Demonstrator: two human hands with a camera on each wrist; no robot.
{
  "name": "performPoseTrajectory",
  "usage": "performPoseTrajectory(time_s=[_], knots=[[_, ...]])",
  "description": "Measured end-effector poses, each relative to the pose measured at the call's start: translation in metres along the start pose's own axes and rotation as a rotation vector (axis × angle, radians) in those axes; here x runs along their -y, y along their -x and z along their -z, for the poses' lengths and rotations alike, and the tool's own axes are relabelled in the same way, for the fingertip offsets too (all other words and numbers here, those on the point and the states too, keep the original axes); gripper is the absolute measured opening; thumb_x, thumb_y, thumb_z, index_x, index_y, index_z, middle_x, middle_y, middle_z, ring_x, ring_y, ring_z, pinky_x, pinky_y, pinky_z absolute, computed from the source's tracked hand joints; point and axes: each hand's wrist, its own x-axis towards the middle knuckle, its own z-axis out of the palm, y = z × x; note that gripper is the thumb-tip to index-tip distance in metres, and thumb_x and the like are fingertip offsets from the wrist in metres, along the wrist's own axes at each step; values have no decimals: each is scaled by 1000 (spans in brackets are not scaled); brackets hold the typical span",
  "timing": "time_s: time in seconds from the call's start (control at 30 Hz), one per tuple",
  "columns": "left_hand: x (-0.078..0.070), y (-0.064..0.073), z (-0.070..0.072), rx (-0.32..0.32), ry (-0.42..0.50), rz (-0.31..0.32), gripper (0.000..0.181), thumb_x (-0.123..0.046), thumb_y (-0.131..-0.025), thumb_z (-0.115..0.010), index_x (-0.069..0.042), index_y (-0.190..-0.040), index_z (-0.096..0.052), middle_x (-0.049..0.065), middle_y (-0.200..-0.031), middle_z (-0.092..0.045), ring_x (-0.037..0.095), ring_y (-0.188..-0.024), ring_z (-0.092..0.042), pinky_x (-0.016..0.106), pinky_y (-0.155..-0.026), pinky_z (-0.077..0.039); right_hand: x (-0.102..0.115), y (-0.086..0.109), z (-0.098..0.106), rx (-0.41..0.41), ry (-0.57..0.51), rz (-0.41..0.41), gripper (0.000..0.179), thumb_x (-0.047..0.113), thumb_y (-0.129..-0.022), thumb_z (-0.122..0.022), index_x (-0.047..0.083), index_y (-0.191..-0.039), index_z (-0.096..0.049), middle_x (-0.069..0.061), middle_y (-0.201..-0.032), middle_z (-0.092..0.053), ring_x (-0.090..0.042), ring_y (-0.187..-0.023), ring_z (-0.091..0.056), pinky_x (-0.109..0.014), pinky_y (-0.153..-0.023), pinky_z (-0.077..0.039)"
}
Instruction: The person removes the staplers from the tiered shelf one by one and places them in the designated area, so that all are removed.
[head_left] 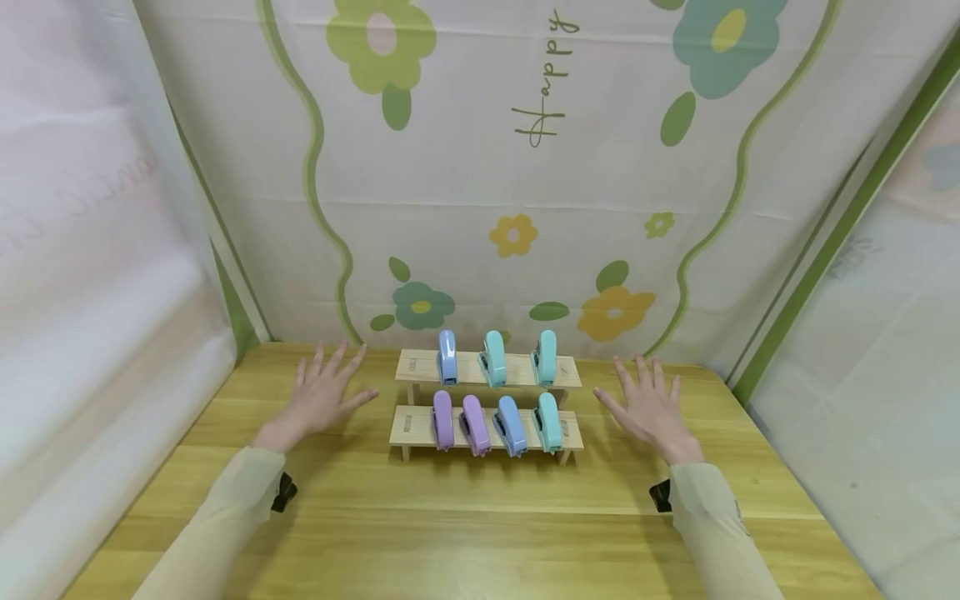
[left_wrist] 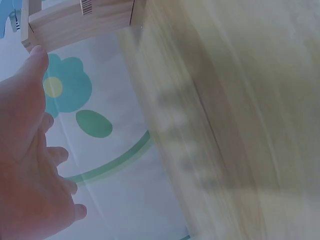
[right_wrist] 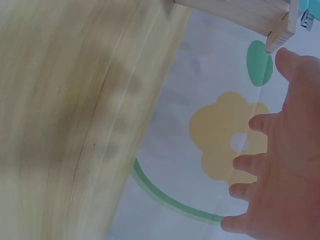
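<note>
My left hand (head_left: 318,400) is spread over the table to the left of a two-tier wooden rack, palm down and holding nothing. On the rack's other side my right hand (head_left: 651,410) is spread the same way, also without anything in it. The upper shelf (head_left: 467,371) carries a blue stapler (head_left: 447,358) and two teal staplers, one in the middle (head_left: 493,358) and one on the right (head_left: 544,358). Along the lower shelf (head_left: 408,435) stand two purple staplers (head_left: 443,421), a blue stapler (head_left: 510,427) and a teal stapler (head_left: 548,422). Both thumbs point toward the rack.
The rack stands on a wood-grain table (head_left: 480,525), near its back edge. A white cloth (head_left: 450,175) printed with flowers hangs behind it. More cloth walls rise at the left (head_left: 97,250) and right (head_left: 877,400). A dark band (head_left: 284,492) shows at the left wrist.
</note>
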Motion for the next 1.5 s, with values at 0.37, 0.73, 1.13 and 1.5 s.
performPoseTrajectory(time_s=[0.37,0.73,1.13,1.5], knots=[[-5,5,-4,-32,-9,-33,88,-53,-96,-57,-12,-160,-13,26,-164,-9,57,-148,-3,77,-115,-2,5,4,3,-48,-5,28,82,64,-100,-35,7,-157,-22,-31,-161,-16,-57,-146,-12,-80,-113,-10],[-9,17,-16,-79,-7,-56,87,-48,-94,-63,-4,-157,-23,26,-162,-20,53,-148,-19,75,-116,-12,16,13,10,-80,-74,87,79,56,-102,-40,-2,-154,-25,-33,-158,-23,-54,-143,-26,-71,-116,-23],[-19,23,-28,-105,10,-99,84,-45,-93,-65,0,-154,-29,24,-160,-27,47,-147,-27,71,-118,-17,25,13,12,-120,-137,124,76,54,-102,-43,-2,-153,-30,-28,-155,-33,-48,-141,-34,-66,-114,-33],[-29,27,-35,-121,-7,-144,82,-47,-91,-66,5,-148,-38,23,-156,-37,44,-144,-37,69,-116,-25,38,14,20,-137,-206,147,76,52,-102,-46,-3,-152,-30,-28,-153,-36,-46,-141,-35,-65,-114,-33]])
